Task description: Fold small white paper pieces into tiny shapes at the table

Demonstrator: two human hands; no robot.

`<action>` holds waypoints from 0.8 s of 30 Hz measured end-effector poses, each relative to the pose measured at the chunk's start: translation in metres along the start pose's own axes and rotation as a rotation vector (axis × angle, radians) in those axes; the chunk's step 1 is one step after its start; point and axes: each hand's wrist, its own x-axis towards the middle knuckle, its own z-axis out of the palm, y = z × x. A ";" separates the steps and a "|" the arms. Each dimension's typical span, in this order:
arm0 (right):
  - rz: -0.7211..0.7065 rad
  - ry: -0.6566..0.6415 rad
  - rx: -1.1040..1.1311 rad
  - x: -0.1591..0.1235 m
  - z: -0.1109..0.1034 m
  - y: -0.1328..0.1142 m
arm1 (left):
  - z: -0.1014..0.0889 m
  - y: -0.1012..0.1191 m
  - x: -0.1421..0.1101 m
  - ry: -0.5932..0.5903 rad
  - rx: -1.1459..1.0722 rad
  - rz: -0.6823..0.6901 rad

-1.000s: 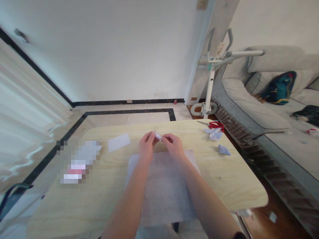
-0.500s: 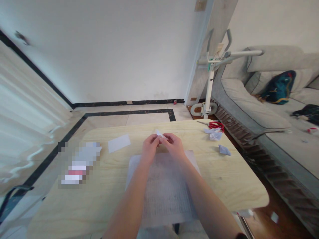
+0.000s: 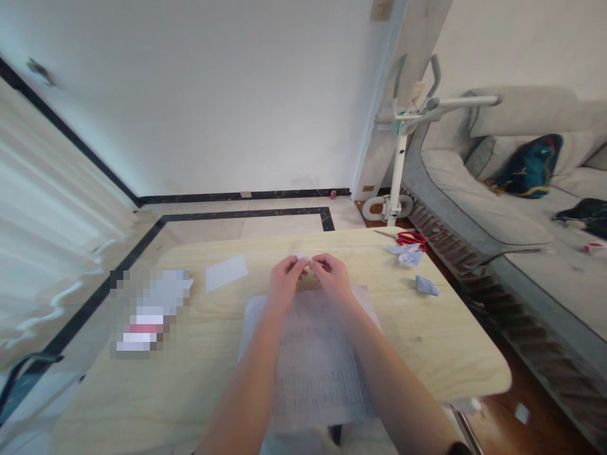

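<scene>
A small piece of folded white paper point(image 3: 300, 256) is pinched between my two hands, above the far edge of a large printed sheet point(image 3: 322, 360). My left hand point(image 3: 286, 278) closes its thumb and fingers on the paper's left side. My right hand point(image 3: 331, 273) grips it from the right, thumb against the forefinger. Most of the paper is hidden by the fingers, so its exact shape cannot be made out. To the left of my hands lies a flat white slip of paper point(image 3: 226, 273).
On the light wooden table point(image 3: 450, 341), red-handled scissors point(image 3: 410, 239) lie at the far right edge beside crumpled white paper point(image 3: 406, 254). Nearer is a folded paper piece point(image 3: 427, 285). A blurred-out item point(image 3: 156, 309) sits at the left. A grey sofa point(image 3: 488, 196) stands beyond the table's right side.
The pointed white tip that stood up between my fingers is now mostly covered. My fingertips have shifted slightly on the paper; both hands stay in the same place.
</scene>
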 end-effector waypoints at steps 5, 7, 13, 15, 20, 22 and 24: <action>0.009 -0.015 0.033 -0.001 0.002 0.001 | 0.001 0.000 0.000 0.070 0.055 0.011; 0.014 -0.045 0.034 -0.001 0.001 0.001 | 0.000 -0.003 0.001 0.080 0.056 0.007; 0.017 -0.100 0.059 -0.001 -0.002 -0.003 | 0.001 -0.007 0.000 0.083 0.034 0.022; 0.021 -0.112 0.058 -0.001 -0.002 -0.005 | 0.002 -0.006 -0.001 0.062 0.002 0.014; 0.037 -0.095 0.040 -0.001 -0.004 -0.005 | 0.002 -0.005 -0.002 0.005 -0.030 0.007; 0.043 -0.103 0.040 -0.002 -0.003 -0.004 | 0.002 -0.005 -0.002 0.013 -0.064 0.001; 0.044 -0.127 0.042 -0.002 -0.003 -0.004 | 0.002 -0.005 -0.002 0.029 -0.120 -0.007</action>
